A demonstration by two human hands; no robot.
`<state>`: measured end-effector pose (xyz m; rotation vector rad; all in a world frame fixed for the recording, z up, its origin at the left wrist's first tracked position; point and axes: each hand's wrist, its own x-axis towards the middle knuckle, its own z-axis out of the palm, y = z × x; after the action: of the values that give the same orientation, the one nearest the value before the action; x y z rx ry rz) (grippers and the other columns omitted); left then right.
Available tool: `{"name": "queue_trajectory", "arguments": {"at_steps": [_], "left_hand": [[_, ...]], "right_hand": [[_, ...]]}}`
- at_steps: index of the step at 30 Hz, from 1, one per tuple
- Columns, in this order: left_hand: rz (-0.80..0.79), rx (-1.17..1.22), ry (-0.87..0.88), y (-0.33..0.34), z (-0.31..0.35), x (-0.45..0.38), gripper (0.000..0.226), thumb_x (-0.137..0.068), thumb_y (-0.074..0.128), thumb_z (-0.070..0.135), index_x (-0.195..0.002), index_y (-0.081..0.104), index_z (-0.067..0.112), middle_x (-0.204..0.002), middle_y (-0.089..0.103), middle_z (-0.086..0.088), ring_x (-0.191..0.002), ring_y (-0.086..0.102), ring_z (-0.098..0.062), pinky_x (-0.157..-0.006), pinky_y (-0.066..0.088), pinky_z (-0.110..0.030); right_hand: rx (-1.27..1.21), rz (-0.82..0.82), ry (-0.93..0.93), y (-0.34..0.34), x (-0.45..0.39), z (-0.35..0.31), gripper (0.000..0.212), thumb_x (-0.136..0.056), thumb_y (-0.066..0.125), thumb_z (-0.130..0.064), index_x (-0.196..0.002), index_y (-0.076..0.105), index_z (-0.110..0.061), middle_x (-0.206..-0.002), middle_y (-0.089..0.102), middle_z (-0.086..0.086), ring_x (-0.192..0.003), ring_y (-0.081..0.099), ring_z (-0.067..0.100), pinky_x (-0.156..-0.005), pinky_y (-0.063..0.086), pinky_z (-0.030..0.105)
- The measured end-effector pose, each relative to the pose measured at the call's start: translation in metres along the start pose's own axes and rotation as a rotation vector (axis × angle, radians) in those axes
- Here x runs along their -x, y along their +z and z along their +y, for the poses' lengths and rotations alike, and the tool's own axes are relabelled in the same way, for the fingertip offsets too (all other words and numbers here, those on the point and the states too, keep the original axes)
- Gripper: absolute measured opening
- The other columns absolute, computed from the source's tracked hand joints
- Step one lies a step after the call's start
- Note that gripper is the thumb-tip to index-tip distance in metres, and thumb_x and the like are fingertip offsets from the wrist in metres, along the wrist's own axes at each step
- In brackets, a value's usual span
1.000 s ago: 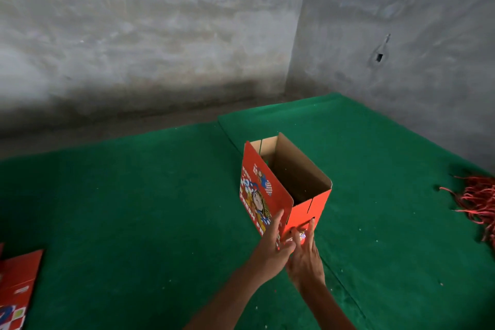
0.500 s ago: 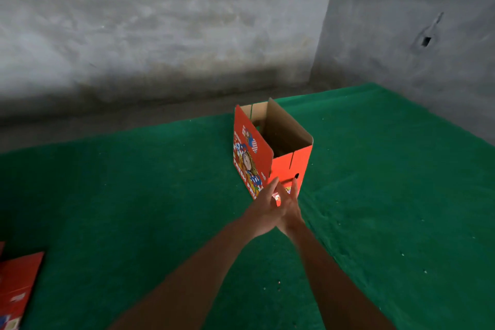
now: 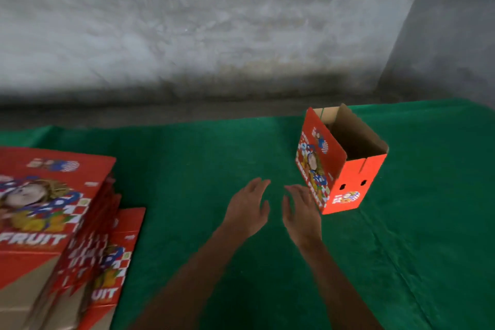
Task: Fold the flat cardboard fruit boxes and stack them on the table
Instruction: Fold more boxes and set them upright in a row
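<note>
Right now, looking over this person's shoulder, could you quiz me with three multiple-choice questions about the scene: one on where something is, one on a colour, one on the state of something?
1. Where does the pile of flat boxes lie?
A. on the left of the table
B. inside the folded box
C. on the far right

2. What colour is the table cover?
A. blue
B. green
C. white

3. What are the hands doing?
A. both grip the folded box
B. one holds a flat box
C. both are open and hold nothing

Answers:
1. A: the flat boxes sit at the left edge of the view, well apart from the folded box on the right.
2. B: the cloth is green all over.
3. C: the left hand and the right hand hover with relaxed fingers, short of the upright, open-topped box.
</note>
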<state>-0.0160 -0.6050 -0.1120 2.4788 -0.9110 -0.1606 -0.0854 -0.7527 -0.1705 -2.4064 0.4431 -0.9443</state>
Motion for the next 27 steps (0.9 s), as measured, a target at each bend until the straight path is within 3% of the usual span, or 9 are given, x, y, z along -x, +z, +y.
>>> {"name": "queue_trajectory", "arguments": {"at_steps": [8,11,16,20,23,25,27], "left_hand": [[0.298,-0.252,-0.264,-0.134,-0.135,0.131,0.061,-0.099,0.051,0.028,-0.157,0.033,0.024,-0.165,0.032,-0.003,-0.151,0.029,-0.022,-0.123,0.023,-0.047],[0.35,-0.293,-0.351,-0.176,-0.174,0.18,0.06,-0.1,0.048,0.032,-0.157,0.032,0.023,-0.165,0.03,-0.003,-0.152,0.026,-0.023,-0.123,0.017,-0.051],[0.393,-0.315,-0.534,-0.23,-0.231,0.25,0.059,-0.101,0.046,0.037,-0.157,0.028,0.027,-0.166,0.025,-0.005,-0.155,0.014,-0.025,-0.126,0.0,-0.061],[0.361,-0.357,-0.767,-0.255,-0.275,0.297,0.074,-0.101,0.047,0.052,-0.162,0.014,0.026,-0.171,0.01,-0.009,-0.157,0.005,-0.04,-0.121,-0.003,-0.069],[0.338,-0.34,-0.924,-0.266,-0.306,0.323,0.094,-0.092,0.051,0.072,-0.161,0.015,0.02,-0.171,0.004,-0.013,-0.155,-0.003,-0.046,-0.119,-0.003,-0.071],[0.351,-0.316,-0.967,-0.267,-0.318,0.333,0.107,-0.086,0.05,0.081,-0.162,0.01,0.017,-0.171,0.0,-0.015,-0.155,-0.008,-0.045,-0.119,-0.003,-0.069],[0.385,-0.301,-0.955,-0.262,-0.322,0.337,0.108,-0.086,0.05,0.081,-0.162,0.011,0.014,-0.171,-0.002,-0.018,-0.155,-0.012,-0.044,-0.124,-0.002,-0.062]], "right_hand": [[-0.242,-0.155,-0.284,0.071,0.032,-0.225,0.028,-0.097,0.068,-0.016,-0.124,0.07,-0.007,-0.124,0.067,0.008,-0.116,0.065,0.026,-0.096,0.055,0.04],[-0.299,-0.24,-0.331,0.095,0.054,-0.297,0.03,-0.099,0.066,-0.019,-0.126,0.07,-0.008,-0.126,0.068,0.007,-0.118,0.064,0.024,-0.098,0.054,0.042],[-0.299,-0.444,-0.403,0.13,0.092,-0.379,0.042,-0.106,0.054,-0.041,-0.138,0.062,-0.017,-0.134,0.061,0.001,-0.116,0.062,0.016,-0.091,0.055,0.036],[-0.188,-0.667,-0.28,0.155,0.116,-0.415,0.056,-0.101,0.05,-0.058,-0.145,0.053,-0.023,-0.15,0.046,0.004,-0.136,0.048,0.021,-0.105,0.049,0.037],[-0.095,-0.831,-0.114,0.169,0.131,-0.429,0.071,-0.099,0.055,-0.06,-0.155,0.038,-0.02,-0.165,0.026,0.011,-0.152,0.03,0.029,-0.116,0.042,0.046],[-0.178,-0.792,0.034,0.175,0.136,-0.432,0.075,-0.097,0.063,-0.053,-0.154,0.036,-0.013,-0.158,0.036,0.017,-0.145,0.04,0.031,-0.112,0.047,0.046],[-0.282,-0.747,0.154,0.179,0.137,-0.43,0.065,-0.094,0.07,-0.048,-0.14,0.046,-0.008,-0.139,0.055,0.015,-0.126,0.058,0.029,-0.102,0.055,0.045]]}}
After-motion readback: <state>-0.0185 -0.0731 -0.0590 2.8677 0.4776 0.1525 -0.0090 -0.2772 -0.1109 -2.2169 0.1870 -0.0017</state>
